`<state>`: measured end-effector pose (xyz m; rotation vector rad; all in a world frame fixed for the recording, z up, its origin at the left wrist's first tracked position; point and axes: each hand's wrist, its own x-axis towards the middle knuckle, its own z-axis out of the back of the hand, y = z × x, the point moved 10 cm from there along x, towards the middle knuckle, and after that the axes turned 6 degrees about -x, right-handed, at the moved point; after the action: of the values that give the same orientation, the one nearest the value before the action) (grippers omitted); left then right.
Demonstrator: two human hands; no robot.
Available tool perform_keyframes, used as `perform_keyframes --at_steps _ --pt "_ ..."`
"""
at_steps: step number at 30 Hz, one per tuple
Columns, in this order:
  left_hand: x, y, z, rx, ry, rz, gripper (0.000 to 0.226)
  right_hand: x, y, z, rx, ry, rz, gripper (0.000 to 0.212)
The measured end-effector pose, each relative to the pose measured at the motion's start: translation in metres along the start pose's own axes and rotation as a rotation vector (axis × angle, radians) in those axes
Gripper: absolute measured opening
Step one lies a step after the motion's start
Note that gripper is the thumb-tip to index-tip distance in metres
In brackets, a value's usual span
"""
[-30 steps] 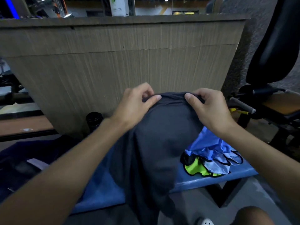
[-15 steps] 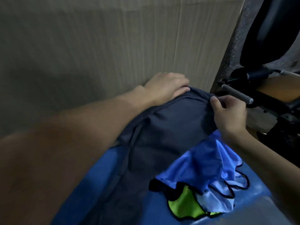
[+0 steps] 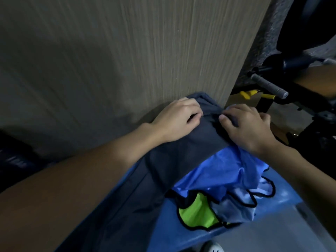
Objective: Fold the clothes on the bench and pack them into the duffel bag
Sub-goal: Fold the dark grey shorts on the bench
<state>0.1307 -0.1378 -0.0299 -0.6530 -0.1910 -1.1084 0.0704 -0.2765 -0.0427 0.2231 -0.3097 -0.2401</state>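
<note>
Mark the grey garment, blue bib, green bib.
grey garment [image 3: 181, 160]: head view, flat middle of the cloth.
blue bib [image 3: 223, 171]: head view, crumpled upper fold.
green bib [image 3: 196, 213]: head view, neon panel.

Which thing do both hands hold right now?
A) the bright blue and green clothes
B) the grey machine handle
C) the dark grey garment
C: the left hand and right hand grip the far end of the dark grey garment lying along the blue bench.

A dark grey garment [image 3: 181, 157] is laid lengthwise along the blue table [image 3: 163, 230], its far end bunched up. A crumpled blue garment [image 3: 223, 171] and a neon-green, black-trimmed piece [image 3: 196, 213] are heaped just beside it, on its right.
</note>
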Motion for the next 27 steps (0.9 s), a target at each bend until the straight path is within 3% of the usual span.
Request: perform_keyframes --at_steps 7,12,16,19,23,25,27 --pt "-0.138 0.021 0.039 -0.029 -0.023 0.349 0.026 -0.061 0.101 0.006 0.126 -0.018 0.272 0.035" --pt "-0.278 0.052 0.056 -0.002 -0.055 0.703 0.018 -0.122 0.182 -0.047 0.268 0.166 0.449 0.028" --pt "-0.381 0.058 0.065 -0.005 -0.074 0.939 0.032 -0.160 0.220 -0.102 0.419 0.358 0.490 0.020" --pt "-0.425 0.051 0.068 0.068 0.014 1.005 0.053 -0.177 0.247 -0.134 0.360 0.412 0.557 0.031" --pt "-0.453 0.045 0.061 -0.014 -0.029 1.028 0.024 -0.198 0.275 -0.164 0.155 0.449 0.664 0.052" --pt "-0.453 0.043 0.059 -0.026 -0.041 1.017 0.010 -0.201 0.283 -0.175 0.044 0.461 0.709 0.045" --pt "-0.449 0.043 0.057 0.008 -0.008 1.025 0.012 -0.196 0.291 -0.179 -0.023 0.471 0.743 0.023"
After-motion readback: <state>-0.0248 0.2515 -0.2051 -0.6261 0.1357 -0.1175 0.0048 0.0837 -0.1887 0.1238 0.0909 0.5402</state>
